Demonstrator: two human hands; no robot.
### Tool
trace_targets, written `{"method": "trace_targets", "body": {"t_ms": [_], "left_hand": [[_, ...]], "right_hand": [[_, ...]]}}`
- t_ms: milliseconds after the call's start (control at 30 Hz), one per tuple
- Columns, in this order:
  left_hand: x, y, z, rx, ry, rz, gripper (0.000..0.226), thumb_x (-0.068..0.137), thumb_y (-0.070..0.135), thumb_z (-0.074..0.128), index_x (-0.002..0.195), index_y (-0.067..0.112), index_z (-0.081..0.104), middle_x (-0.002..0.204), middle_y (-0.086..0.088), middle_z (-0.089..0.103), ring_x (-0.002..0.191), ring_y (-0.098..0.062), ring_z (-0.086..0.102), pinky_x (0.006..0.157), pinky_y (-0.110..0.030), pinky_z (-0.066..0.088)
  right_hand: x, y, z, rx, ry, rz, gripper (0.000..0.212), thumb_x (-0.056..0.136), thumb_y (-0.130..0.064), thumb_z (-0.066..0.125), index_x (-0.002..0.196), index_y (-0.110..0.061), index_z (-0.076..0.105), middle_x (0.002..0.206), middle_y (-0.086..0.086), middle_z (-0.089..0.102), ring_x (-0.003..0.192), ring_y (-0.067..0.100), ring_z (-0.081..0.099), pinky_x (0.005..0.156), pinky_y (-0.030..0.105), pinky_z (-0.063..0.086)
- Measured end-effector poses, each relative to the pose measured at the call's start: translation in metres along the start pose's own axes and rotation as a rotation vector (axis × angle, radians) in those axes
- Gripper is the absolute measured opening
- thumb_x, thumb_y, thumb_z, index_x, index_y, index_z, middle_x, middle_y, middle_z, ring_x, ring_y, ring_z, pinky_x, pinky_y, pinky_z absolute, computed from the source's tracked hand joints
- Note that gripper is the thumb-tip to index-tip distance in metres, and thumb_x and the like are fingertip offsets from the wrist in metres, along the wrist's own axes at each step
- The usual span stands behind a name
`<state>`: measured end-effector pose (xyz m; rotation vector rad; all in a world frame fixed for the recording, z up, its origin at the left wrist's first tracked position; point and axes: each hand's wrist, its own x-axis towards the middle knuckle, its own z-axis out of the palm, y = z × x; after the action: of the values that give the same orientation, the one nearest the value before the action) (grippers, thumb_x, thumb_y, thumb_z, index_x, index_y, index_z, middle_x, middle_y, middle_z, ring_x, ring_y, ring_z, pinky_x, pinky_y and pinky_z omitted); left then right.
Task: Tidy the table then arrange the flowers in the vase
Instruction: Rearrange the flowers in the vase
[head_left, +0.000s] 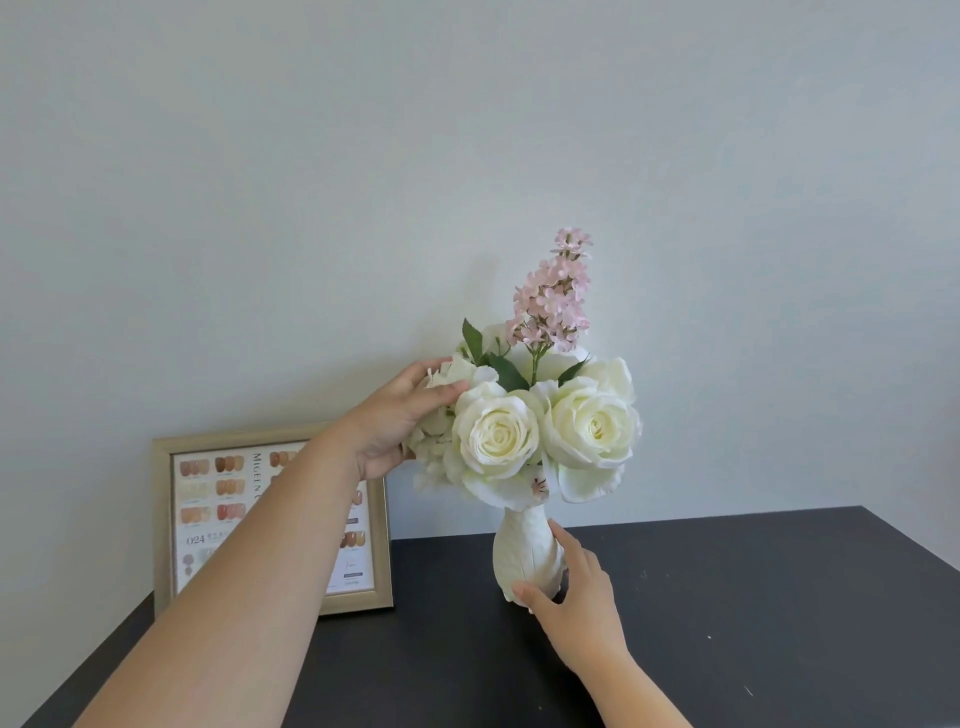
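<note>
At the far left a gold picture frame (171, 519) leans against the pale wall (467, 156), its base near the back-left corner of the dark table (753, 623); the left forearm crosses in front of it and hides part of the colour chart inside. The left hand (400, 421) reaches up to the left side of the flowers (524, 431), fingers spread and curved around the outer white blooms, thumb on top — touching them rather than gripping any single stem. The bouquet sits in the white vase (522, 556): two large cream roses face forward, smaller white blossoms hang at the left, and a pink spray (556, 296) rises above them, tilted slightly right. The vase stands upright on the table, close to the back edge by the wall. The right hand (571, 597) cups its lower right side, thumb at the base and fingers along the body — loosely wrapped, not clenched. To the right the tabletop is bare dark surface out to its right edge.
</note>
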<state>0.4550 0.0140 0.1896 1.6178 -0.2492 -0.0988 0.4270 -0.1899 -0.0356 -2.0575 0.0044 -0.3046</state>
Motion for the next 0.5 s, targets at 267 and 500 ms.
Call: {"method": "trace_targets", "body": {"t_ms": [267,500], "left_hand": [[0.012,0.035,0.017,-0.037,0.192,0.097,0.073,0.068,0.028,0.085,0.133,0.023,0.051,0.127,-0.007,0.065,0.109,-0.024,0.066,0.084,-0.041,0.055],[0.028,0.05,0.028,0.164,0.324,0.073,0.079,0.08,0.033,0.081,0.14,0.026,0.029,0.125,-0.005,0.046,0.105,-0.022,0.059,0.087,-0.039,0.053]], "right_hand": [[0.001,0.001,0.0,-0.021,0.012,-0.008,0.084,0.073,-0.049,0.074,0.141,-0.052,0.026,0.141,-0.014,0.04,0.125,0.013,0.04,0.102,0.044,0.044],[-0.001,0.002,0.0,-0.03,0.007,-0.017,0.082,0.074,-0.048,0.072,0.141,-0.054,0.025,0.139,-0.015,0.041,0.124,0.011,0.037,0.099,0.038,0.045]]}}
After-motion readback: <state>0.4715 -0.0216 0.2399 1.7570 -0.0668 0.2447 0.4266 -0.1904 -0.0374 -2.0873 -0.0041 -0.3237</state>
